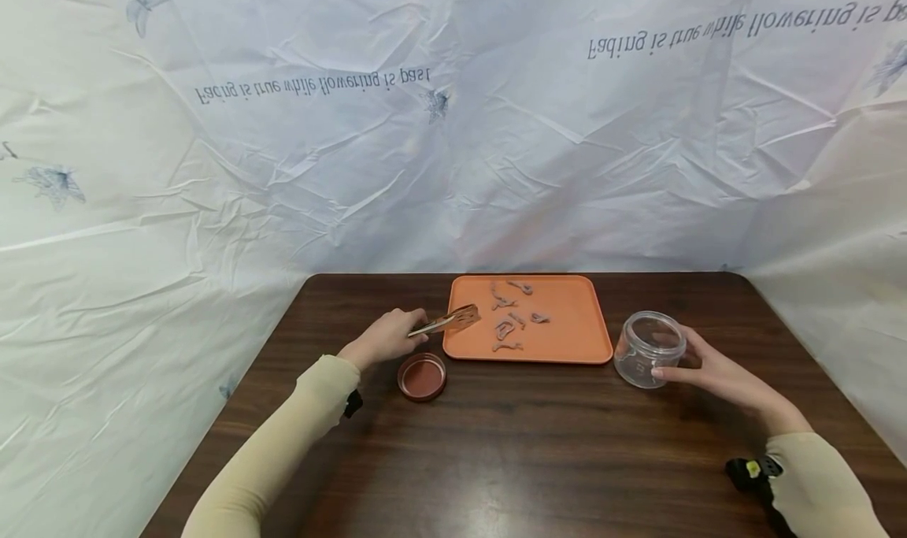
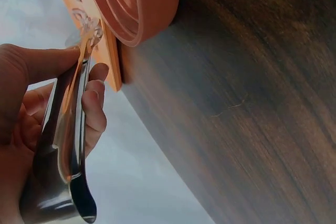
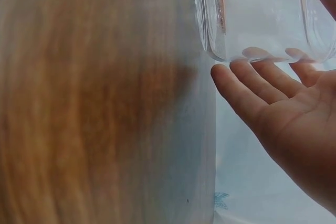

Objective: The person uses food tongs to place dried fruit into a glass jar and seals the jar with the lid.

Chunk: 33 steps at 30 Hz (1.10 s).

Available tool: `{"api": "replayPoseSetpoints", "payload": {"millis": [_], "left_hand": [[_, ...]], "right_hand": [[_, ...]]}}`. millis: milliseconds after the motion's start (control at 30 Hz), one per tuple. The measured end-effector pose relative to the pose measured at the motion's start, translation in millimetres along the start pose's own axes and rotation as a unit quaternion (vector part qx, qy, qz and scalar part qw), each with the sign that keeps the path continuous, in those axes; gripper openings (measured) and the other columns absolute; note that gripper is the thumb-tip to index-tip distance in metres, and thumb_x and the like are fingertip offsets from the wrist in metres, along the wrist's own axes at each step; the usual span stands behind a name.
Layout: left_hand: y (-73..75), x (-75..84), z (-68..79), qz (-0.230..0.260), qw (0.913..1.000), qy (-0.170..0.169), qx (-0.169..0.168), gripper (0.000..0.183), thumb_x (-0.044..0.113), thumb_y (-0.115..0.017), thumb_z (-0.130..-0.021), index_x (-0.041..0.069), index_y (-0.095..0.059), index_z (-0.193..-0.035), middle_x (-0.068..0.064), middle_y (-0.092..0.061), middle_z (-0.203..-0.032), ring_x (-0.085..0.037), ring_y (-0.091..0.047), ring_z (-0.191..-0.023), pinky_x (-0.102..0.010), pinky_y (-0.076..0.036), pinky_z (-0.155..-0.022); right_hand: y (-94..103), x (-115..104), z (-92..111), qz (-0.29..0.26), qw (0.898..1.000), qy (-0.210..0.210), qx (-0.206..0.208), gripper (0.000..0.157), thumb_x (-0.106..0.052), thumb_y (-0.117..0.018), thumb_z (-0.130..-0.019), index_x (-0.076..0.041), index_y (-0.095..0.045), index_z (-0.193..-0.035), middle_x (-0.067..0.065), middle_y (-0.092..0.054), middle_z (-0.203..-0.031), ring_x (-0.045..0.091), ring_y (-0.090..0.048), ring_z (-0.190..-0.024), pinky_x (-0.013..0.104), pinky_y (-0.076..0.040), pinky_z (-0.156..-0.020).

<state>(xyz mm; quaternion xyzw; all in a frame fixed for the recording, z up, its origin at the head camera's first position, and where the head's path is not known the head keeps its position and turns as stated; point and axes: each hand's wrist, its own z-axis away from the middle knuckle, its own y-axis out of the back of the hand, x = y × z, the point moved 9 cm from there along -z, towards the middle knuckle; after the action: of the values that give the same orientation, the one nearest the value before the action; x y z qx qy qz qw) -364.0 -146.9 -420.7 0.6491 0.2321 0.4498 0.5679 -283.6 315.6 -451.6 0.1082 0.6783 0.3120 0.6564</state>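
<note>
My left hand (image 1: 386,338) grips metal food tongs (image 1: 445,320), thumb on one arm and fingers curled around the other in the left wrist view. The tong heads reach over the left side of an orange tray (image 1: 574,306). Several small, greyish, curled strips (image 1: 505,330) lie scattered on that tray. To its right, my right hand (image 1: 719,374) holds a clear, lidless jar (image 1: 636,361) from the side, thumb in front and fingers behind. The jar's mouth faces up, with a slight lean. In the right wrist view, fingertips press along the jar's wall (image 3: 262,19).
A reddish-brown round lid (image 1: 421,379) lies inside up on the dark wooden table (image 1: 510,451), just below the left hand and near the tray's front left corner. White printed sheeting (image 1: 453,176) hangs behind the table and along both sides.
</note>
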Motion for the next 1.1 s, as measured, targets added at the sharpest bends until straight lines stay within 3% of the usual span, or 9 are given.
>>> {"api": "replayPoseSetpoints", "payload": {"millis": [267, 533, 733, 967, 1100], "left_hand": [[-0.7, 1.5, 1.7, -0.008, 0.9995, -0.003, 0.030, 0.013, 0.017, -0.066, -0.100, 0.014, -0.064, -0.113, 0.004, -0.064, -0.083, -0.012, -0.054, -0.060, -0.032, -0.042, -0.057], [3.2, 2.4, 2.5, 0.013, 0.9988, -0.002, 0.047, 0.015, 0.016, -0.065, -0.100, 0.012, -0.064, -0.115, 0.000, -0.065, -0.083, -0.013, -0.051, -0.057, -0.032, -0.040, -0.055], [19.9, 5.7, 0.9, 0.055, 0.9958, -0.006, 0.073, 0.019, 0.020, -0.064, -0.101, 0.011, -0.064, -0.118, -0.007, -0.069, -0.087, -0.014, -0.051, -0.056, -0.032, -0.039, -0.054], [46.7, 15.3, -3.7, 0.075, 0.9885, -0.020, 0.130, 0.018, 0.022, -0.065, -0.101, 0.013, -0.065, -0.117, 0.004, -0.065, -0.077, -0.014, -0.052, -0.054, -0.032, -0.040, -0.051], [54.8, 25.4, -9.5, 0.084, 0.9850, -0.024, 0.149, 0.020, 0.024, -0.064, -0.101, 0.013, -0.064, -0.118, 0.003, -0.064, -0.078, -0.013, -0.051, -0.054, -0.031, -0.039, -0.051]], "right_hand": [[-0.2, -0.8, 2.4, 0.000, 1.000, 0.005, -0.005, 0.092, -0.025, -0.070, -0.098, -0.004, -0.006, -0.161, 0.030, -0.030, -0.155, 0.056, -0.026, -0.139, 0.066, -0.039, -0.095], [-0.9, 0.7, 2.5, -0.004, 1.000, 0.004, -0.005, 0.093, -0.025, -0.070, -0.097, -0.004, -0.006, -0.161, 0.031, -0.029, -0.155, 0.057, -0.025, -0.140, 0.067, -0.038, -0.095], [0.4, 0.8, 3.0, 0.000, 1.000, 0.009, -0.001, 0.093, -0.026, -0.071, -0.097, -0.004, -0.007, -0.160, 0.031, -0.030, -0.155, 0.057, -0.027, -0.139, 0.067, -0.038, -0.095], [0.0, 1.6, 1.7, -0.002, 1.000, 0.009, -0.006, 0.094, -0.026, -0.070, -0.098, -0.005, -0.004, -0.161, 0.030, -0.029, -0.156, 0.056, -0.028, -0.139, 0.066, -0.040, -0.095], [0.0, 1.7, 1.3, -0.001, 1.000, 0.008, -0.006, 0.093, -0.026, -0.070, -0.098, -0.005, -0.005, -0.161, 0.030, -0.029, -0.156, 0.056, -0.028, -0.138, 0.066, -0.040, -0.095]]}}
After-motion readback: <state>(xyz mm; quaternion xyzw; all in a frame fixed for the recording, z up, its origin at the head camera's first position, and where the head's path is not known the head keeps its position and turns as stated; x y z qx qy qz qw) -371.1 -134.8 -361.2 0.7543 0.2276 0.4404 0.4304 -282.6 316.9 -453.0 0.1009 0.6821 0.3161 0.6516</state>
